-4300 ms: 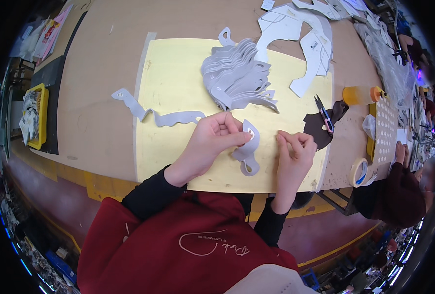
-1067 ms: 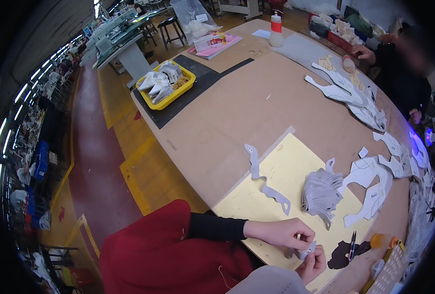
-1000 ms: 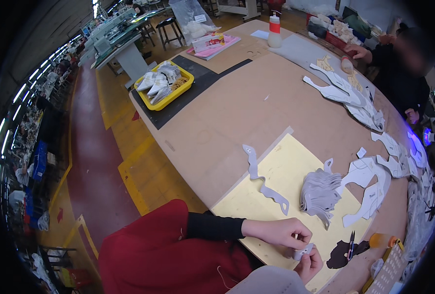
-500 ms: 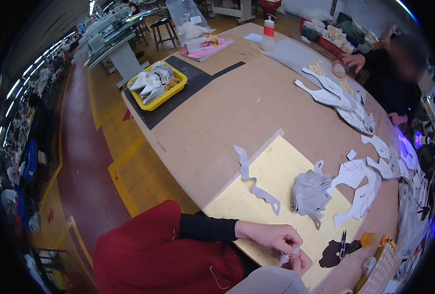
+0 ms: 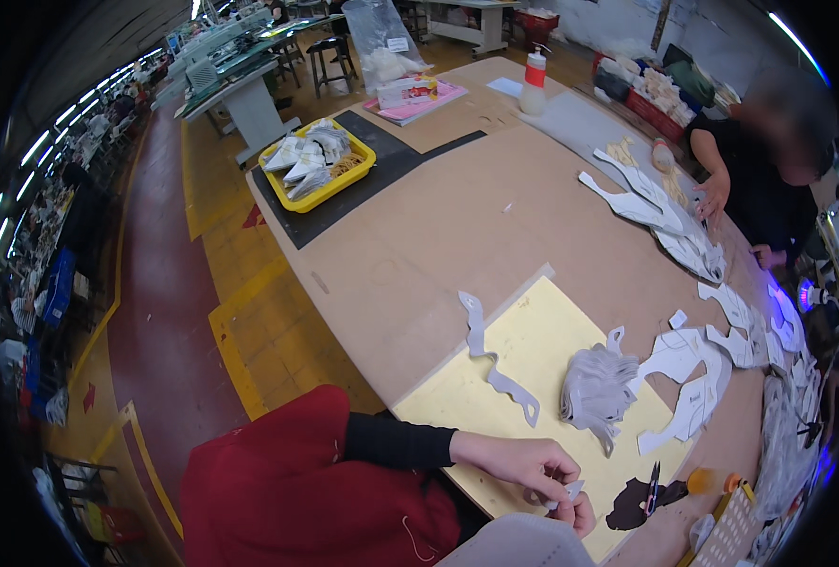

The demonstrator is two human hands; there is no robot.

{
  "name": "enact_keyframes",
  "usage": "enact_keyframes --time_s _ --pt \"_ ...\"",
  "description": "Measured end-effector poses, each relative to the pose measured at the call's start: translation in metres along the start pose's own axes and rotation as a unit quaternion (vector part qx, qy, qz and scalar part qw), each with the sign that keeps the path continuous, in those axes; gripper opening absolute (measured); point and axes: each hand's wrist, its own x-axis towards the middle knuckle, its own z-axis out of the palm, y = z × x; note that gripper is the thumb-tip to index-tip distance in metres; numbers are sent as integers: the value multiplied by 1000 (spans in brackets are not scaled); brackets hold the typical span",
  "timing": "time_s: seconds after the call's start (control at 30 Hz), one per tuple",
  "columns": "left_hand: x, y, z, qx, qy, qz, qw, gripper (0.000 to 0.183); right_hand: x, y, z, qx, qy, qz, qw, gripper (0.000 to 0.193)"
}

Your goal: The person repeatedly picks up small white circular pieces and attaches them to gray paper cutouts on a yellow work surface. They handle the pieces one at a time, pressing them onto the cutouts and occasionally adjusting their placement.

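Nearest, the left hand (image 5: 523, 463) and right hand (image 5: 580, 510) are pinching together on a small grey cut piece (image 5: 570, 489) at the near edge of the yellow mat (image 5: 523, 350). Since a moment ago the view has been swinging left, while the hands are still working that same piece. Just beyond, a grey stack (image 5: 597, 387) is lying on the mat; left of it, bare brown tabletop (image 5: 438, 227) is offering open room. Far left, a yellow tray (image 5: 317, 163) is sitting.

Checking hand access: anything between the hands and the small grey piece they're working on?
Nothing visible. The left hand and right hand already pinch the grey piece between their fingertips, above the yellow mat. The grey stack lies apart.
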Motion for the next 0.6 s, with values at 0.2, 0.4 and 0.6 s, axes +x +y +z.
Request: enact_keyframes --time_s 0.2,0.4,0.6 --pt "-4 3 -4 -23 59 -21 998 14 3 -61 93 -5 71 -28 997 14" --pt "-4 1 2 -160 166 -89 969 13 9 -54 82 76 19 85 993 13" --pt "3 2 1 -107 162 -93 976 16 7 -64 83 43 7 77 996 11"
